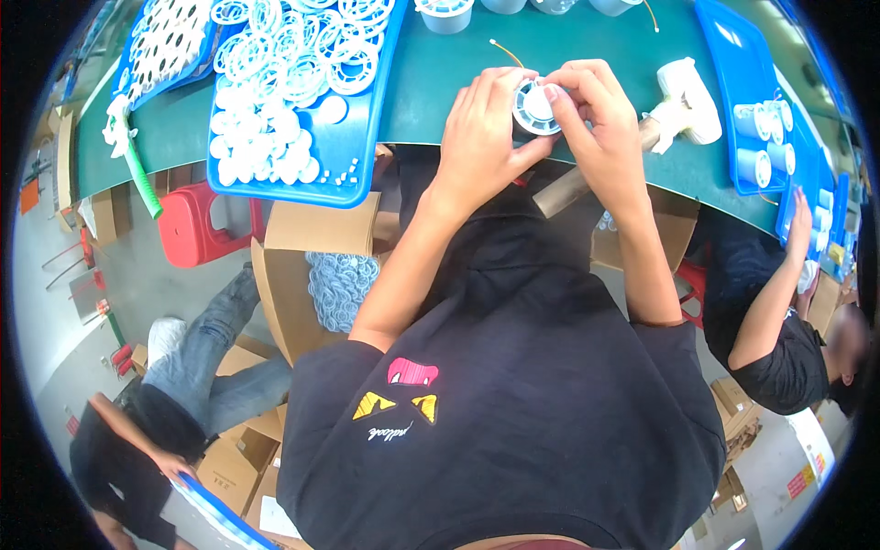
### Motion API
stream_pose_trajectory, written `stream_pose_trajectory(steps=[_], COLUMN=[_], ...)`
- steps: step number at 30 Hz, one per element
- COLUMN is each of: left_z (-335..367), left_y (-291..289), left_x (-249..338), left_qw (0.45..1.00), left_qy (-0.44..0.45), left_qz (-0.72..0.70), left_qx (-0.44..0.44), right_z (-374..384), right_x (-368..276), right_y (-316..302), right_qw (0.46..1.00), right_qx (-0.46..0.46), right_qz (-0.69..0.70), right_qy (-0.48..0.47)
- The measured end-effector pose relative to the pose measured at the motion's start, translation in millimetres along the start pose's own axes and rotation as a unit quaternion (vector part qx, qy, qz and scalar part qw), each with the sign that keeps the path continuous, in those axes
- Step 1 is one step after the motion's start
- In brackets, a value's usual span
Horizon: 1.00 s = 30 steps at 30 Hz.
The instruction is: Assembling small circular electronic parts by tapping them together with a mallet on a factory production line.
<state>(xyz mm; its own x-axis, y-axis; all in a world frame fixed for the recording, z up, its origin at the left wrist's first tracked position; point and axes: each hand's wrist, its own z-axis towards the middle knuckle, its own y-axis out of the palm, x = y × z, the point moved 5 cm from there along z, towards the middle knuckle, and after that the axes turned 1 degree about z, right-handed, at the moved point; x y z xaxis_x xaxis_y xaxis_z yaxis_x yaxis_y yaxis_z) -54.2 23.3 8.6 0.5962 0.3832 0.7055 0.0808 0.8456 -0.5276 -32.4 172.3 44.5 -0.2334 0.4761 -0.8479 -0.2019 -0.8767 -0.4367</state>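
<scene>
Over the near edge of the green table, both hands meet at a small round housing (525, 119) with a slotted, pale rim. My left hand (478, 133) is closed around its left side, fingers behind and thumb along the near side. A white disc (539, 103) sits at the middle of the housing's top. My right hand (600, 128) has its thumb and fingertips on this disc; whether the disc is seated cannot be told. A thin orange wire (507, 53) with a small plug sticks out behind the housing. The housing's underside is hidden by my fingers.
A blue tray (362, 165) of white rings and discs lies left. Right of my hands is a mallet with a white-wrapped head (689, 101). Several cups (445, 14) stand at the back. Another blue tray (724, 55) is farther right, near a co-worker's arm (775, 293).
</scene>
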Motion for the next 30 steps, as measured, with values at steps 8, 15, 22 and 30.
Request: stream_pose_trajectory(steps=[8,15,22,30], left_z=[0.2,1.1,-8.2,-9.2], left_y=[0.3,-1.3,7.2,5.3], left_x=[-1.3,3.5,-9.1,-7.9], left_qw=[1.000,1.000,0.997,0.999], left_qy=[-0.004,0.001,0.018,0.005], left_qz=[0.004,0.012,-0.076,-0.053], left_qx=[-0.003,0.010,-0.010,-0.007], right_z=[2.2,28.7,72.4,88.6], right_x=[0.9,-57.0,-77.8,-67.2], right_y=[0.6,13.6,151.6,186.6], right_qw=[1.000,0.978,0.884,0.871], right_qx=[-0.008,0.024,-0.225,-0.248], right_qz=[0.001,-0.127,-0.294,-0.321], right_qy=[0.015,-0.162,-0.284,-0.278])
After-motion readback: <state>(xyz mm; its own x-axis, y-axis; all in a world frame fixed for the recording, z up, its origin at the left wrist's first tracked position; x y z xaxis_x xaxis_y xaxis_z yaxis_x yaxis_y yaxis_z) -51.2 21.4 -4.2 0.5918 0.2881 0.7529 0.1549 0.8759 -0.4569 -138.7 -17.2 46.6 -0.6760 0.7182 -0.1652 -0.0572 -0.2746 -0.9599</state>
